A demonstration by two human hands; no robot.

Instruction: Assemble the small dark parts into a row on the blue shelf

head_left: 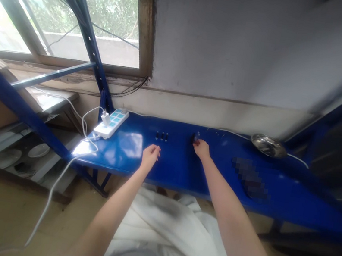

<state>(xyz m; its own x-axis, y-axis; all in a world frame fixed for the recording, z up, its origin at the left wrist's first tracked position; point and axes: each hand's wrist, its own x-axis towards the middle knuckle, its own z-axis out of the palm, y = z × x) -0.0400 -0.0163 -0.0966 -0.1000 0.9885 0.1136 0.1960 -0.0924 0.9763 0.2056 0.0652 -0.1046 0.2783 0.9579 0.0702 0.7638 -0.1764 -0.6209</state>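
My left hand [150, 155] rests on the blue bench [183, 169] with its fingers curled under, nothing seen in it. Just beyond it stand three small dark items [161, 136] in a row. My right hand [201, 147] reaches farther back with its fingers pinched on a small dark object [195, 138] near the bench's rear edge. What that object is cannot be made out.
A white power strip [112, 122] with a plugged-in white charger and cable lies at the bench's left end. A metal dish [268, 145] sits at the back right. A blurred dark patch [250, 179] lies right of my right arm. Blue shelf struts cross on the left.
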